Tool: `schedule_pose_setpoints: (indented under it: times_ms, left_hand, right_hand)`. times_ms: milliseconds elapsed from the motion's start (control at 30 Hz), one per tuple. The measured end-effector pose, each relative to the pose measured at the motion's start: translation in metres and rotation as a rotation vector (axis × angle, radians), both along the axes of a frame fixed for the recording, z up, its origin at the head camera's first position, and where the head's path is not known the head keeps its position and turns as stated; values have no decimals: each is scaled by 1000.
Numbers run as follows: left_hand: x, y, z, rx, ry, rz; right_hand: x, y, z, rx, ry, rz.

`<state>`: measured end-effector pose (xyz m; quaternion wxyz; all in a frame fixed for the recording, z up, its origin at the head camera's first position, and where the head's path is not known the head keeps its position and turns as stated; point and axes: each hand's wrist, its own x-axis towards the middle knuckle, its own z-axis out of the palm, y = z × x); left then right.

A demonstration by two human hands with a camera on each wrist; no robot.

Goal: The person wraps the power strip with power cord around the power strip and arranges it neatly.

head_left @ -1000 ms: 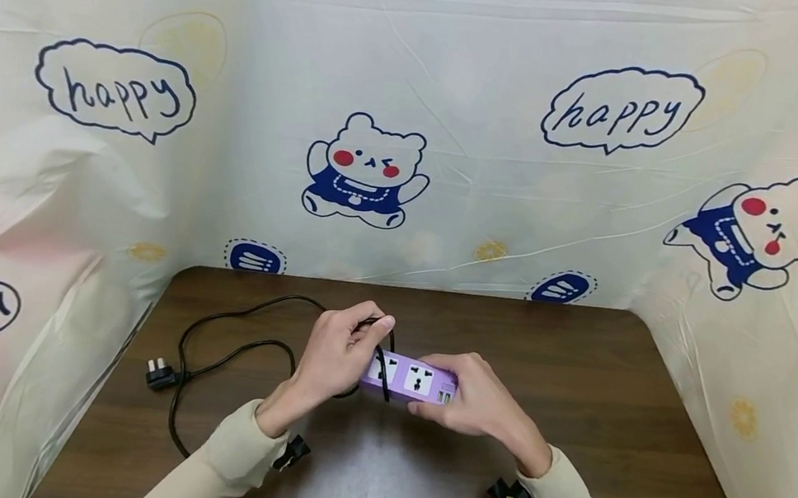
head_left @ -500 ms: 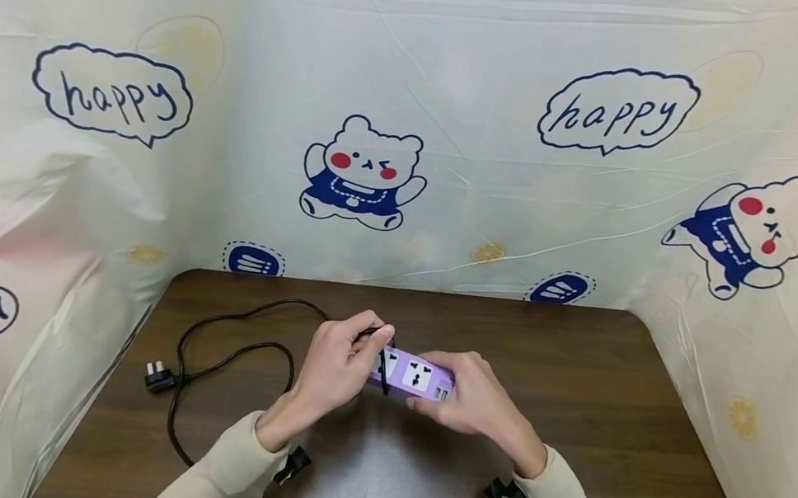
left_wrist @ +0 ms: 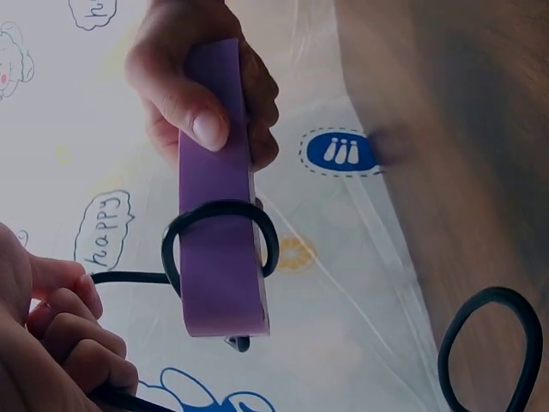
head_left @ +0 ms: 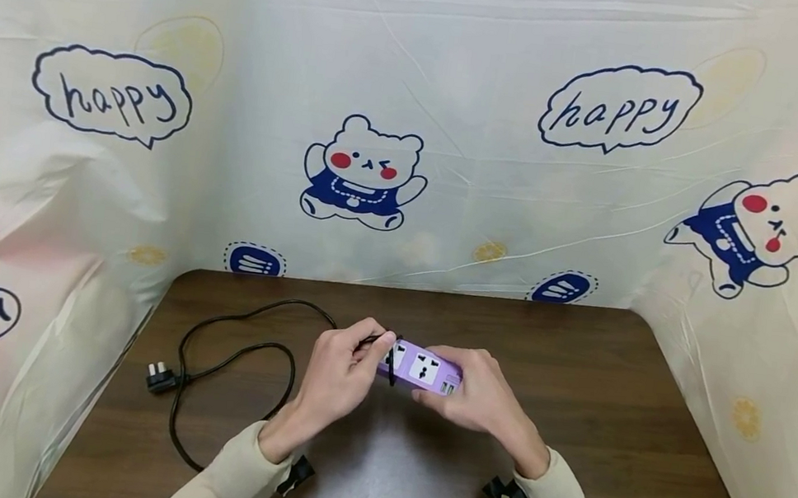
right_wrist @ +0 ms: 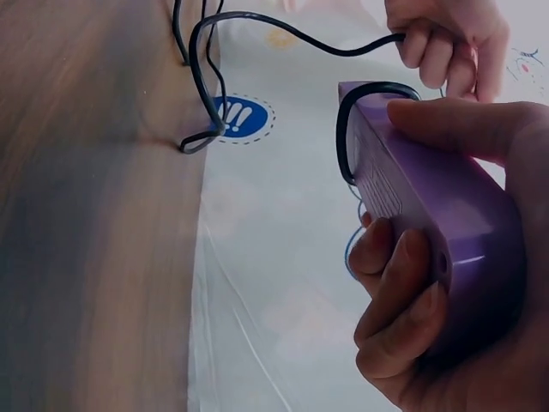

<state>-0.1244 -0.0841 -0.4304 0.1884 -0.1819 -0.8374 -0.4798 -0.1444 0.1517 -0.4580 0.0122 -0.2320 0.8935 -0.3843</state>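
Gripping purple power strip (head_left: 423, 367), right hand (head_left: 482, 392) curled; left hand (head_left: 339, 368) pinching black cord (left_wrist: 133, 277).

The word "happy", in the printed speech bubbles of the pale sheet (head_left: 496, 70) around the desk (head_left: 576, 387).
In the head view, dark blue lower-case handwriting spells "happy" twice, each time inside a cloud-shaped outline: the left speech bubble (head_left: 111, 96) sits above and to the left of the desk's far left corner, its letters sloping down to the right; the right speech bubble (head_left: 619, 110) sits above the far edge, toward the far right corner, its letters climbing to the right. In the left wrist view, a sideways speech bubble (left_wrist: 105, 230) reads "happy", and a cut-off bubble (left_wrist: 93, 12) at the top shows an "h".
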Motion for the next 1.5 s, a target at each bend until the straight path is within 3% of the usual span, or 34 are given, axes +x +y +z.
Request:
schedule_pose_setpoints:
  times_ms: [233, 900, 1200, 1500]
  left_hand:
    - [1, 4, -5, 33, 25, 12]
    - [14, 12, -27, 125, -18, 19]
    - [17, 13, -33, 151, 19, 51]
    - [24, 15, -43, 145, 10, 62]
  right_hand:
    - [0, -4, -2, -5, 28, -31]
    - [1, -10, -14, -29, 196, -105]
    - [0, -14, -14, -81, 173, -97]
    - [4, -13, -10, -196, 0, -119]
